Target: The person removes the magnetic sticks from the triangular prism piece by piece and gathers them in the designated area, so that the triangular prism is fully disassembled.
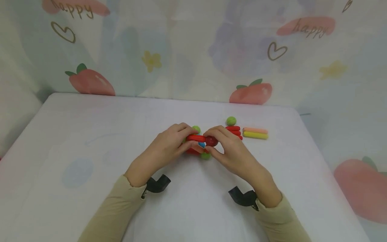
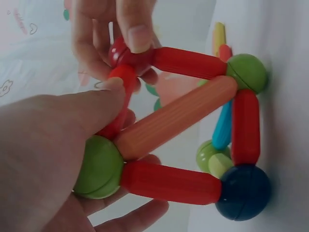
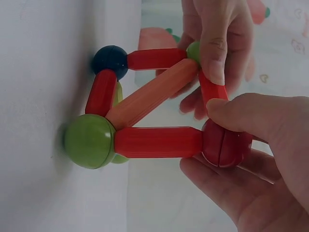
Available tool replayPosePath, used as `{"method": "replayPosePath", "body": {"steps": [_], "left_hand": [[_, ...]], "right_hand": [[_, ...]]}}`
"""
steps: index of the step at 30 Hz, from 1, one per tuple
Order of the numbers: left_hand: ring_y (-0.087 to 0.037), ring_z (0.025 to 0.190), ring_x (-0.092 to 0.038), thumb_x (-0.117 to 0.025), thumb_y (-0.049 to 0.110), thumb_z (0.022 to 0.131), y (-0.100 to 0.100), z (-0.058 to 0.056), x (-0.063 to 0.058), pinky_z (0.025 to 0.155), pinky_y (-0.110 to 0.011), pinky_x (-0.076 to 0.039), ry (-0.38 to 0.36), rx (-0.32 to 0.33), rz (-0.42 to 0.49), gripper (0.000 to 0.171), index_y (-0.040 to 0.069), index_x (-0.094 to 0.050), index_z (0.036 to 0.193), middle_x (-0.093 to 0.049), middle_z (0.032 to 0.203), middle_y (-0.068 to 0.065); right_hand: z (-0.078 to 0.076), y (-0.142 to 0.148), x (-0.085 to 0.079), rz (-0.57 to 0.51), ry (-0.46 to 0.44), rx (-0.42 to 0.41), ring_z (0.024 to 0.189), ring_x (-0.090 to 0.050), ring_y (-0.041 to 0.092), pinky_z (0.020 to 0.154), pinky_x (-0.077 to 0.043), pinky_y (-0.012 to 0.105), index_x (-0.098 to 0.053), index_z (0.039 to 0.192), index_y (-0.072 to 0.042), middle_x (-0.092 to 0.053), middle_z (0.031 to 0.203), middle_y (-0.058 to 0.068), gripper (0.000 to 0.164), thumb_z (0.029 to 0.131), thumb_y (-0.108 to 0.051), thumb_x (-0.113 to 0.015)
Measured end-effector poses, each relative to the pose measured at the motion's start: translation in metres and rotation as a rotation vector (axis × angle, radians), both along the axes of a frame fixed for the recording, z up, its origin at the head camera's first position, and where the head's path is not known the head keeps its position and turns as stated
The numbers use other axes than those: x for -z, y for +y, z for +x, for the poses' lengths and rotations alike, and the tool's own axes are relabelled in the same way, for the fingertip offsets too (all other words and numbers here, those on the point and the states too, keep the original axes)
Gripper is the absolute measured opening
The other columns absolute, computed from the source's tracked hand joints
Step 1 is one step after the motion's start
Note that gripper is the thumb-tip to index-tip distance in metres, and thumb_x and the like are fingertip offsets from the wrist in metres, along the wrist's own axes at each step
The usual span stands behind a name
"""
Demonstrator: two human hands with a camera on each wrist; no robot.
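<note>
Head view: my left hand (image 1: 169,144) pinches a red rod (image 1: 196,138) lying crosswise, right end at the red ball (image 1: 212,141). Left wrist: a green ball (image 2: 99,166) sits by its left end. Right wrist: my right hand (image 3: 289,154) grips the red ball.

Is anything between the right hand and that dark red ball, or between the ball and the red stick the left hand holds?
Nothing visible stands in the way: the right hand pinches the dark red ball directly, and the ball seems to meet the red stick in the left hand, with no object between.
</note>
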State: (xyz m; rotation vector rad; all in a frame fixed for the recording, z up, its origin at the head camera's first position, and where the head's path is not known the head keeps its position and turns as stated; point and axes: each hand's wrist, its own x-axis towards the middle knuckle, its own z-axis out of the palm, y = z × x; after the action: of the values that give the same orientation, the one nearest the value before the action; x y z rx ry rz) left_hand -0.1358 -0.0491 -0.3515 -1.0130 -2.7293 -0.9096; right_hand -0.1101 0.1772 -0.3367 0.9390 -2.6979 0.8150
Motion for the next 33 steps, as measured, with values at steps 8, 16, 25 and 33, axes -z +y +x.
{"method": "replayPosePath", "body": {"steps": [8, 16, 25, 33], "left_hand": [[-0.011, 0.087, -0.059, -0.065, 0.027, 0.095, -0.002, 0.000, 0.003, 0.079, -0.026, -0.055, 0.004, -0.008, -0.039, 0.027, 0.014, -0.067, 0.119, -0.063, 0.105, 0.003], [-0.011, 0.083, -0.057, -0.065, 0.029, 0.095, -0.001, 0.000, 0.003, 0.076, -0.025, -0.055, 0.009, -0.024, -0.059, 0.026, 0.013, -0.065, 0.115, -0.061, 0.102, 0.002], [-0.012, 0.082, -0.057, -0.065, 0.030, 0.096, 0.001, 0.000, 0.002, 0.076, -0.025, -0.055, 0.028, -0.010, -0.068, 0.026, 0.012, -0.064, 0.115, -0.061, 0.100, 0.001], [-0.010, 0.083, -0.058, -0.064, 0.032, 0.095, 0.001, 0.001, 0.003, 0.077, -0.025, -0.055, 0.002, -0.007, -0.044, 0.028, 0.015, -0.065, 0.117, -0.061, 0.100, 0.003]], "right_hand": [[-0.003, -0.003, 0.002, -0.031, 0.030, 0.001, 0.094, -0.061, 0.011, 0.081, -0.058, 0.029, -0.064, 0.113, -0.008, -0.065, 0.110, 0.001, 0.033, 0.083, -0.005, -0.079], [-0.004, -0.005, 0.003, -0.049, 0.035, 0.015, 0.093, -0.061, 0.013, 0.080, -0.059, 0.030, -0.063, 0.113, -0.006, -0.066, 0.110, 0.004, 0.032, 0.085, -0.002, -0.076], [-0.004, -0.004, 0.005, -0.101, 0.091, 0.035, 0.102, -0.064, 0.017, 0.082, -0.060, 0.030, -0.068, 0.111, -0.003, -0.065, 0.114, 0.007, 0.024, 0.088, 0.000, -0.070], [-0.006, 0.010, 0.001, -0.099, 0.130, 0.166, 0.093, -0.064, 0.015, 0.076, -0.060, 0.035, -0.070, 0.111, -0.004, -0.065, 0.112, 0.006, 0.022, 0.089, -0.003, -0.071]]}}
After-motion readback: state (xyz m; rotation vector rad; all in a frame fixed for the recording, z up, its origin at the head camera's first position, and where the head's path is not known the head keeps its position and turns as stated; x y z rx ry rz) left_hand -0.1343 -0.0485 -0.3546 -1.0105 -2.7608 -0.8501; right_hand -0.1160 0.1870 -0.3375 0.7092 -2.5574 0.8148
